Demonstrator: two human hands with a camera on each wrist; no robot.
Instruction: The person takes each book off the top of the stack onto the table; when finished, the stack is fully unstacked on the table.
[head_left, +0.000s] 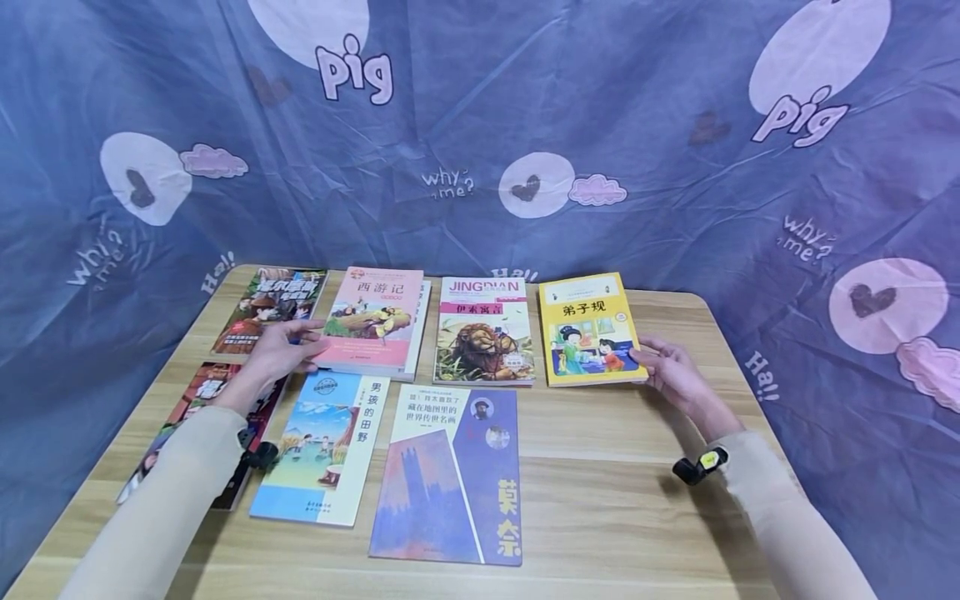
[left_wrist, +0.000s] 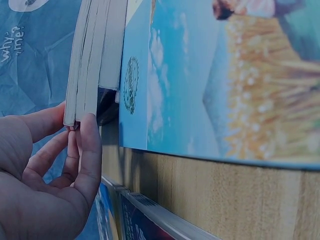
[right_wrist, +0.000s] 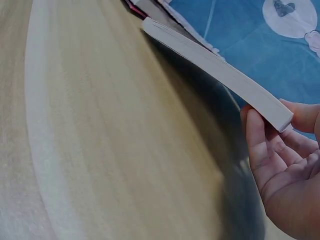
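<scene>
My left hand pinches the lower left corner of a pink-bordered book, thumb on one cover and fingers on the other. In the left wrist view its page block shows edge-on between the fingers. A whitish book lies mostly hidden behind it. My right hand holds a yellow book by its lower right corner. The right wrist view has this book's page edge tilted above the tabletop, with a dark shadow underneath. Between the two held books lies a lion-cover book.
Nearer me on the wooden table lie a blue-and-white book and a purple book. Two dark comic-style books lie along the left side, the nearer one partly behind my left forearm. A blue patterned cloth hangs behind the table.
</scene>
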